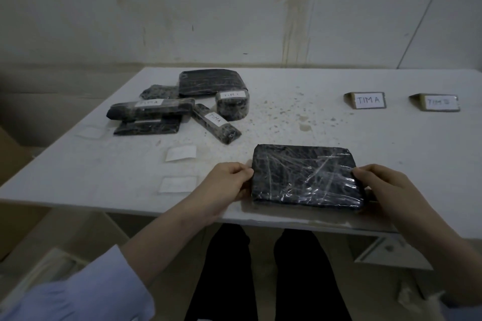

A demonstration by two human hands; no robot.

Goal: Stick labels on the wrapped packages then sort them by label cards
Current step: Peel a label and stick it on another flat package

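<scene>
Wrapped packages all sit on one white table [313,122], seven in view; positions below are relative to the flat package [305,177] at the near edge. That one is black under clear film and lies flat on the tabletop. Both hands are on it: left hand [227,182] grasps its left short edge with the thumb on top, right hand [383,187] grasps the right short edge the same way. Can't tell if it's lifted off the surface at all. The other six are clustered beyond it and to the left. Big flat package [211,82] is farthest back. Long package [151,109] is marked TIM A and lies on top of a flatter package [148,126]. Slim bar package [216,124], also marked TIM A, lies diagonally and is the closest of the cluster. Chunky package [232,105] has a label starting TIM, last letter unreadable. Small package [159,92] is tucked just beside the big one. Beyond and to the right stand the TIM A card [366,100] and, farther right, a second card [437,103] with blurred text. Loose label slips: one [178,184] directly left, one [181,153] left and slightly beyond, one [90,131] far left near the cluster.
</scene>
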